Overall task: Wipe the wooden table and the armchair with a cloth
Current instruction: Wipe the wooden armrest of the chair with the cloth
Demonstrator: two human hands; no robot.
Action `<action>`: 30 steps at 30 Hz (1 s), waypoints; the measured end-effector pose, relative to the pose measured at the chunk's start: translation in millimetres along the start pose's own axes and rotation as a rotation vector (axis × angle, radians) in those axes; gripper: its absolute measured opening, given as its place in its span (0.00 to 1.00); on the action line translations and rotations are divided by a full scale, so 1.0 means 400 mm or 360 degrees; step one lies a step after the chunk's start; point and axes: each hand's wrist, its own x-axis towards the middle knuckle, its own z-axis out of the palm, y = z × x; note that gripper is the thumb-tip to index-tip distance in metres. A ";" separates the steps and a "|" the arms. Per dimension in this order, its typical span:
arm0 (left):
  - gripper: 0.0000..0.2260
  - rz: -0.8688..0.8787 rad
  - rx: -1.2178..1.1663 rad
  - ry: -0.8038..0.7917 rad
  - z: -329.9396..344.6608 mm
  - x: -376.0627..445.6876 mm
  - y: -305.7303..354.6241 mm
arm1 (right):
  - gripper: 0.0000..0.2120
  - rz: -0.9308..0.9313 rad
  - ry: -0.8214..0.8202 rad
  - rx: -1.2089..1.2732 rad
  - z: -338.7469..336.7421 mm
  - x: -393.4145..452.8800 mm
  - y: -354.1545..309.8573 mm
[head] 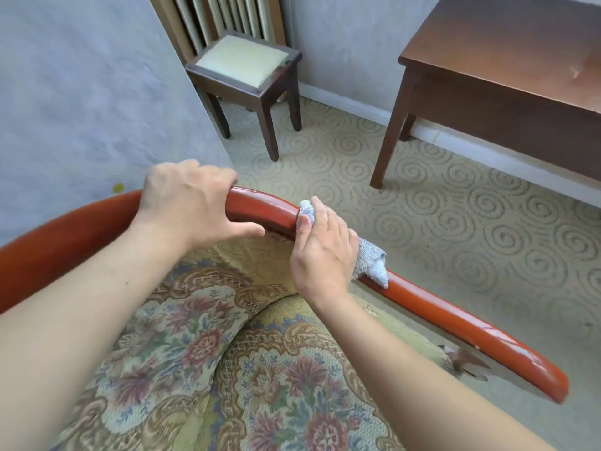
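The cloth (370,258) is wrapped over the glossy red wooden rail (455,323) of the armchair (201,346) and is gripped there by the right hand (320,252), the fingers curled round cloth and rail together. The rail is braced further along its curve by the left hand (188,206), fingers hooked over the top and thumb extended beneath. Slippage on the lacquered surface is judged the main risk: if grip pressure is lost, the cloth may bunch or drop onto the carpet (422,206). Fresh fingerprints may be left by the bare left hand. The wooden table (507,56) stands well apart, at upper right.
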 end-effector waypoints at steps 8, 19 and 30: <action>0.38 -0.0042 -0.0072 0.0097 0.022 -0.005 -0.013 | 0.24 -0.0326 -0.0185 -0.0191 -0.058 0.000 0.120; 0.35 -0.0017 -0.0151 0.0085 0.015 -0.006 -0.012 | 0.23 0.0044 -0.0009 -0.0291 -0.025 0.012 0.023; 0.31 -0.0088 -0.0225 0.0071 0.023 -0.008 -0.011 | 0.20 -0.0515 -0.0100 0.0039 -0.005 0.089 -0.125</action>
